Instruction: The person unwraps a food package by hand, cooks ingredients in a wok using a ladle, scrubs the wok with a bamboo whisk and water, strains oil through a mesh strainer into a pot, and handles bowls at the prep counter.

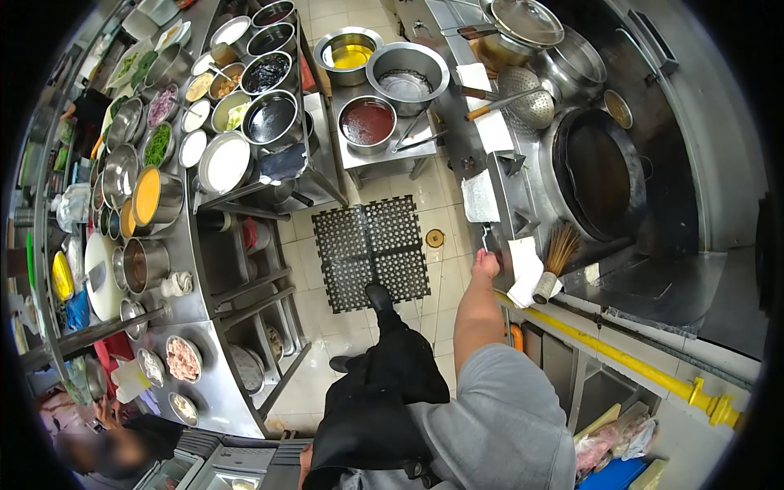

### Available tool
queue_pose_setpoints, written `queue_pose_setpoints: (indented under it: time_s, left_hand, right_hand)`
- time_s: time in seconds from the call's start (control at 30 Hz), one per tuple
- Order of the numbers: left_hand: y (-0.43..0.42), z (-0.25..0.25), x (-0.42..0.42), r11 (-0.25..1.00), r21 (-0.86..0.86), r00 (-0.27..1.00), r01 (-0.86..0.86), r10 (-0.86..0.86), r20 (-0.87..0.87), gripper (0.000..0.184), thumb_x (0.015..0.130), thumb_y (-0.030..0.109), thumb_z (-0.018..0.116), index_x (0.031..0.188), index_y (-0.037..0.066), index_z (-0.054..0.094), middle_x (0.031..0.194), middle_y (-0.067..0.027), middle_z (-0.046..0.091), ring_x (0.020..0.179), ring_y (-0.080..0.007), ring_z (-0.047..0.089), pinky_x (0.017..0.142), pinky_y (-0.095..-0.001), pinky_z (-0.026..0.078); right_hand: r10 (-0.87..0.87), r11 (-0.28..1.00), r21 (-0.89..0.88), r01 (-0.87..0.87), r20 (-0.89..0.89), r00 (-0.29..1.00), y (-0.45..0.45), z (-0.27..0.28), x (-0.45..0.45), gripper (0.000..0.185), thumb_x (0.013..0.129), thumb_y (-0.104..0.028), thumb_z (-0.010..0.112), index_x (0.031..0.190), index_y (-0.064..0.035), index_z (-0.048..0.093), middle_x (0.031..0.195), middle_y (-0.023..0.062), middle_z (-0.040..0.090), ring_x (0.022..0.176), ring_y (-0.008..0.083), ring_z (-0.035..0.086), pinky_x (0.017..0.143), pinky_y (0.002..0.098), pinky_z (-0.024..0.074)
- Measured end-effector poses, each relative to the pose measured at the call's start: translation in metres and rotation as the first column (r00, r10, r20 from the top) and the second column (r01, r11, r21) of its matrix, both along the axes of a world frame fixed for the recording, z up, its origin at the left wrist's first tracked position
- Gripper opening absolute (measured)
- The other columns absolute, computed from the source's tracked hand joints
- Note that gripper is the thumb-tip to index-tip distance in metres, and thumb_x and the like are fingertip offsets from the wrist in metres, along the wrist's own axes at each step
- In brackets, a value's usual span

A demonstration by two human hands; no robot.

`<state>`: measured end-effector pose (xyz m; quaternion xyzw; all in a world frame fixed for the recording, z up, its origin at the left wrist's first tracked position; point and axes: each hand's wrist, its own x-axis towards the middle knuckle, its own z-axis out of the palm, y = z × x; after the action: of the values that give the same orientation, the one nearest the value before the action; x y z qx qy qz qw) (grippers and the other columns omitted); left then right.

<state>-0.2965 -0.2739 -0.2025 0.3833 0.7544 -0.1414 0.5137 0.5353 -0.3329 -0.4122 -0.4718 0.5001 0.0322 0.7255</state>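
My right hand (487, 265) reaches forward to the front edge of the stove counter. Its fingers are closed at the lower end of a small, shiny, lever-like thing (486, 235), whose kind is too small to tell. Just beyond it a white folded cloth (480, 196) hangs over the edge. Right of the hand lie another white cloth (525, 269) and a bamboo wok brush (559, 255). Only a sliver of my left hand (306, 465) shows low by my black apron (367, 441); its fingers are hidden.
A large dark wok (600, 175) sits on the stove, with a skimmer (520, 98) behind. Ahead, a low stand holds a pot of red sauce (367, 124). Shelves of sauces and ingredients line the left. A black mat (371, 253) covers the floor. Another person (122, 445) is at lower left.
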Motion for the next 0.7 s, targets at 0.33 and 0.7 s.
queue_pose_setpoints:
  time_s: [0.33,0.7]
  left_hand:
    - [0.007,-0.004,0.001,0.998,-0.043,0.999,-0.041,0.042,0.009,0.034,0.092,0.028,0.057,0.117,0.007,0.063,0.093,-0.0058,0.068,0.071,-0.0185,0.067,0.061,-0.0331,0.054]
    - [-0.017,0.01,0.031,0.861,-0.119,0.867,-0.495,0.498,-0.005,0.032,0.092,0.023,0.058,0.118,0.005,0.061,0.093,-0.0069,0.067,0.064,-0.0181,0.066,0.056,-0.0301,0.055]
  right_hand:
    - [0.009,0.999,-0.039,-0.008,0.008,1.0,0.001,-0.001,-0.003,0.025,0.09,-0.003,0.054,0.11,0.0098,0.052,0.098,0.0164,0.063,0.085,0.0259,0.068,0.074,0.0338,0.0613]
    - [0.841,0.174,-0.116,-0.978,-0.5,0.209,0.073,-0.101,-0.11,0.037,0.093,-0.036,0.057,0.102,-0.0012,0.065,0.08,0.0158,0.065,0.059,0.0308,0.065,0.05,0.0407,0.0541]
